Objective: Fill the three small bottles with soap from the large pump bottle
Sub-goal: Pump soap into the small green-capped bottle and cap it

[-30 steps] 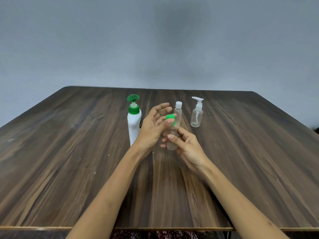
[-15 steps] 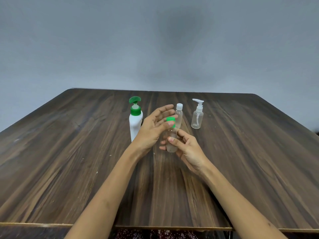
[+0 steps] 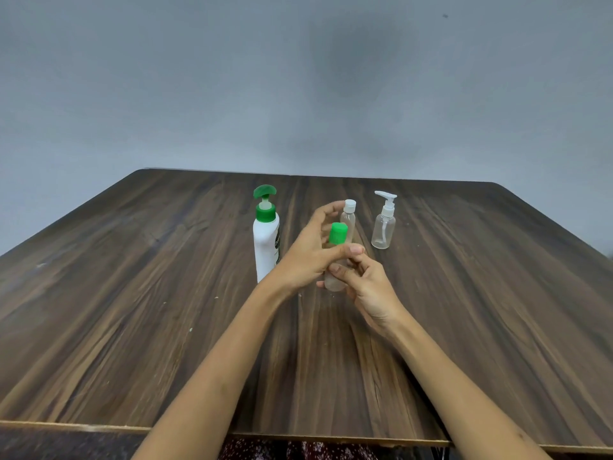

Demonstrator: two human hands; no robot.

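Observation:
A small clear bottle with a green cap stands upright at the table's middle. My right hand grips its lower body from the right. My left hand comes from the left, thumb laid across the bottle's neck just under the cap, fingers curved behind the cap. The large white pump bottle with a green pump head stands just left of my left hand. Behind my hands stands a small clear bottle with a white cap, partly hidden. To its right is a small clear bottle with a white spray pump.
Everything stands on a dark wooden table with a pale front edge; a grey wall rises behind its far edge. Patterned fabric shows below the front edge.
My left thumb slid down from the green cap to the bottle's neck. My fingers curled closer behind the cap. The right hand kept its hold on the bottle.

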